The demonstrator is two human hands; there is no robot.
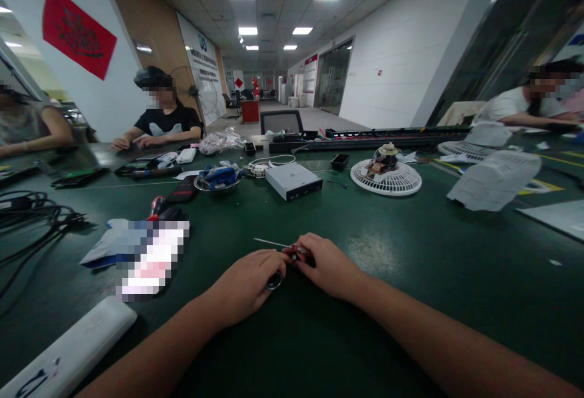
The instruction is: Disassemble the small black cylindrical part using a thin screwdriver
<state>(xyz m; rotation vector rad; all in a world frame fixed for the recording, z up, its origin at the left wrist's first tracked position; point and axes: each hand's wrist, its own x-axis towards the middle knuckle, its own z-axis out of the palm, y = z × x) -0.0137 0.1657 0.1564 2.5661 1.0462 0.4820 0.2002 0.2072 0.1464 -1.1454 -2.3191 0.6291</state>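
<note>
My right hand [326,267] is closed around a screwdriver [272,243], whose thin metal shaft points to the left. Only a little of its reddish handle shows between the fingers. Close beside it, my left hand [250,282] curls over a small round dark part with a shiny rim [274,281], mostly covered by the palm and fingers. The fingertips of both hands meet near a small dark bit that I cannot make out. Both hands rest low over the green tabletop [296,343].
Beyond the hands sit an optical disc drive [294,180], a metal bowl with blue cloth [218,182] and a white fan grille with a motor [385,176]. Left are a blue-and-white packet [107,249], a white case [68,349] and black cables [34,221]. Other people sit around the table.
</note>
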